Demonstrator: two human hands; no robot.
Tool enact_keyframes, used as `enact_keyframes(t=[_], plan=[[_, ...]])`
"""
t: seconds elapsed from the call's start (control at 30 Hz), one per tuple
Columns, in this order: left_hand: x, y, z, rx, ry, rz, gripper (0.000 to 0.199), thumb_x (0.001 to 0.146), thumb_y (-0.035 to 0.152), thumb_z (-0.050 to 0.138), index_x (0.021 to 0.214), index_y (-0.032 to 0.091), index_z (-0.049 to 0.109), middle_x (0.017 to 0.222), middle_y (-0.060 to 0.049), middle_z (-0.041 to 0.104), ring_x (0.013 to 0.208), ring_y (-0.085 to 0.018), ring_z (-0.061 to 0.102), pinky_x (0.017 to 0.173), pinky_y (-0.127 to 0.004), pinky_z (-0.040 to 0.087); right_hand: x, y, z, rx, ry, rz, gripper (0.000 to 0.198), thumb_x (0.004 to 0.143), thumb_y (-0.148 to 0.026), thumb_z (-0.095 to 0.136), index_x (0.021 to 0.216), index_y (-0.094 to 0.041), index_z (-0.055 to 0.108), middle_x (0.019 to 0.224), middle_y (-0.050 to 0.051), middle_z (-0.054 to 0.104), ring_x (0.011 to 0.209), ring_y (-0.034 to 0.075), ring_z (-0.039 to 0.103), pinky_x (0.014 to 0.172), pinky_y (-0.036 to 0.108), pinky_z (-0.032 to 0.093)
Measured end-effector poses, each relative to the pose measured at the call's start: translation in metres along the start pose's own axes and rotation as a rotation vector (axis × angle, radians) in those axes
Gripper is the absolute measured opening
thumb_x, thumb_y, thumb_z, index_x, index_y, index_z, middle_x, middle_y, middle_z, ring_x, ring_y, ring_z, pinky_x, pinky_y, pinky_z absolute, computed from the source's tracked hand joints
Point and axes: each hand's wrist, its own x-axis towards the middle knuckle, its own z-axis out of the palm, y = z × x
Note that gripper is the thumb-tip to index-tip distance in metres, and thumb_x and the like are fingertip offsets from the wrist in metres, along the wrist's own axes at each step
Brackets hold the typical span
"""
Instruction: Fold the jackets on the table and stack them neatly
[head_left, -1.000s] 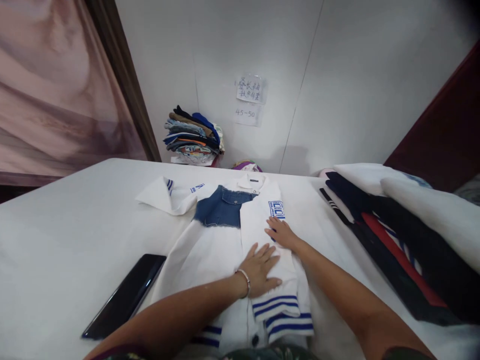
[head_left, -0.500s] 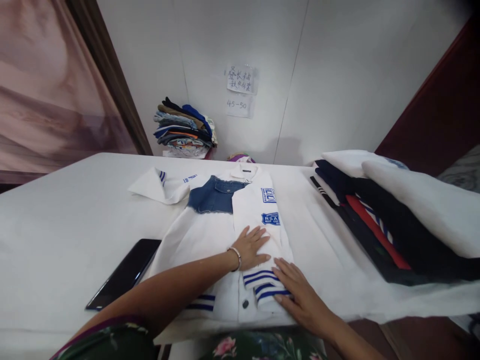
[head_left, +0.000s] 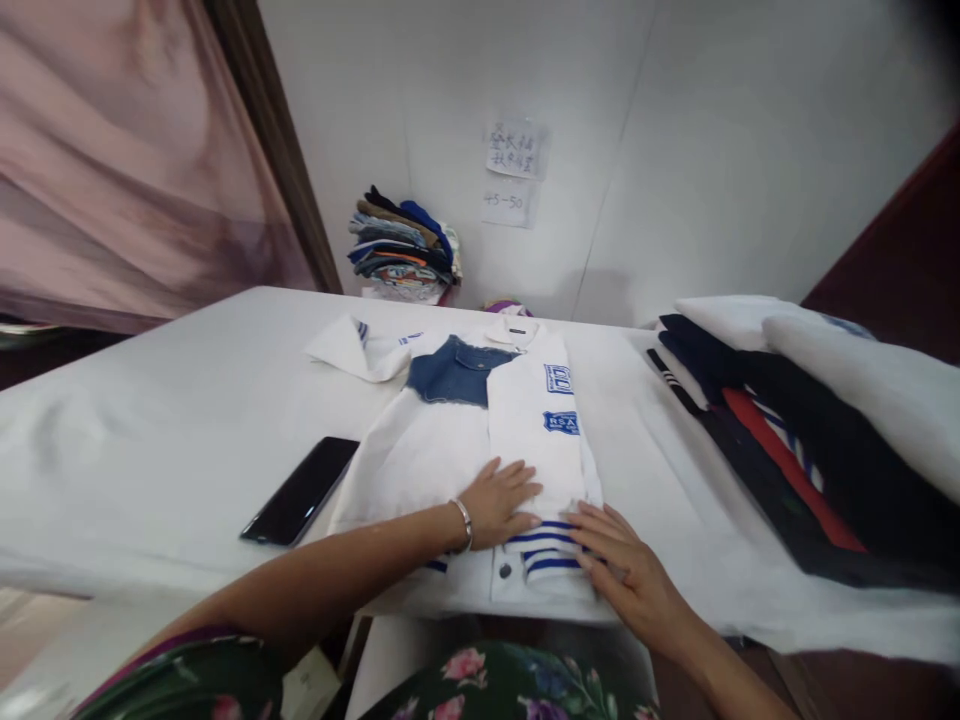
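A white jacket (head_left: 435,450) with a blue denim chest panel and blue-striped cuffs lies spread on the white table (head_left: 202,400), its collar pointing away from me. One sleeve, bearing blue patches, is folded down over the jacket's front. My left hand (head_left: 499,503), a bracelet on its wrist, rests flat on this sleeve just above the cuff, fingers spread. Beside the cuff, my right hand (head_left: 626,565) touches the striped edge with its fingers stretched out. The other sleeve (head_left: 352,350) lies out to the left with its end bent over.
A black phone-like slab (head_left: 300,490) lies left of the jacket. Folded dark, red and white garments (head_left: 795,440) are piled at the right. Behind the table stands a stack of folded clothes (head_left: 405,245), with handwritten paper signs (head_left: 514,150) on the wall.
The whole view has shifted, so the table and jacket appear further right. Both hands stay on the folded sleeve; my right hand sits slightly closer against the cuff's side.
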Motion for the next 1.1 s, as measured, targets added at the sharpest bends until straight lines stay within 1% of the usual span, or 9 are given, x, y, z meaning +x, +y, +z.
enact_keyframes(t=[0.17,0.3,0.4,0.5,0.57,0.67,0.9,1.0,1.1], plan=[[-0.027,0.008,-0.011,-0.016,0.030,0.012,0.063,0.090,0.055,0.056,0.145,0.026,0.048,0.158,-0.014,0.039,0.148,-0.034,0.031,0.119,-0.062,0.023,0.047,0.003,0.007,-0.105,0.119,-0.191,0.046,0.097,-0.038,0.055,0.143,-0.031,0.054,0.155,0.004,0.043,0.148,0.031,0.032,0.120,0.060,0.031],[-0.038,-0.028,-0.042,-0.002,0.217,-0.092,0.053,0.086,0.051,0.064,0.133,0.028,0.060,0.154,-0.011,0.046,0.145,-0.031,0.038,0.119,-0.057,0.027,0.070,0.026,0.035,-0.197,-0.040,-0.155,0.056,0.096,-0.046,0.054,0.149,-0.032,0.046,0.160,0.003,0.035,0.149,0.033,0.028,0.121,0.059,0.028],[-0.049,-0.081,-0.077,-0.022,0.422,-0.355,0.040,0.086,0.038,0.065,0.123,0.023,0.067,0.148,-0.010,0.054,0.138,-0.025,0.048,0.118,-0.042,0.035,0.071,0.047,0.056,-0.276,-0.194,-0.131,0.054,0.097,-0.049,0.052,0.148,-0.034,0.047,0.158,0.002,0.037,0.147,0.034,0.032,0.120,0.060,0.027],[-0.062,-0.137,-0.116,-0.076,0.603,-0.792,0.038,0.087,0.031,0.064,0.124,0.024,0.066,0.149,-0.005,0.054,0.136,-0.021,0.051,0.117,-0.032,0.036,0.066,0.063,0.065,-0.321,-0.217,-0.136,0.056,0.097,-0.050,0.050,0.151,-0.036,0.042,0.159,0.001,0.032,0.147,0.034,0.030,0.118,0.061,0.028],[-0.069,-0.168,-0.138,-0.094,0.673,-0.992,0.042,0.089,0.031,0.059,0.130,0.021,0.062,0.149,-0.010,0.052,0.135,-0.024,0.052,0.115,-0.033,0.038,0.065,0.070,0.065,-0.339,-0.217,-0.154,0.056,0.096,-0.050,0.051,0.150,-0.038,0.041,0.158,0.000,0.033,0.146,0.034,0.031,0.117,0.060,0.031],[-0.071,-0.200,-0.159,-0.111,0.735,-1.150,0.050,0.092,0.038,0.054,0.137,0.014,0.053,0.149,-0.019,0.050,0.133,-0.030,0.053,0.109,-0.040,0.044,0.067,0.077,0.064,-0.366,-0.225,-0.195,0.056,0.096,-0.049,0.053,0.150,-0.041,0.040,0.157,-0.002,0.034,0.143,0.035,0.036,0.115,0.057,0.038],[-0.035,-0.235,-0.167,-0.137,0.848,-1.328,0.076,0.083,0.054,0.062,0.145,0.017,0.039,0.154,-0.021,0.039,0.141,-0.037,0.039,0.105,-0.051,0.044,0.071,0.102,0.064,-0.386,-0.201,-0.292,0.061,0.091,-0.046,0.061,0.149,-0.044,0.041,0.153,0.000,0.041,0.137,0.036,0.045,0.108,0.051,0.049],[-0.024,-0.250,-0.165,-0.144,0.885,-1.348,0.078,0.079,0.039,0.069,0.148,0.023,0.035,0.157,-0.017,0.033,0.143,-0.036,0.034,0.109,-0.053,0.040,0.070,0.109,0.064,-0.401,-0.214,-0.294,0.063,0.091,-0.045,0.062,0.149,-0.046,0.038,0.153,-0.001,0.042,0.136,0.035,0.047,0.107,0.048,0.050],[-0.030,-0.270,-0.165,-0.205,0.923,-1.386,0.070,0.079,0.023,0.069,0.143,0.020,0.042,0.150,-0.021,0.042,0.135,-0.037,0.044,0.104,-0.053,0.043,0.068,0.109,0.064,-0.426,-0.211,-0.293,0.067,0.091,-0.043,0.062,0.150,-0.051,0.031,0.152,-0.004,0.042,0.134,0.033,0.049,0.105,0.048,0.052]])
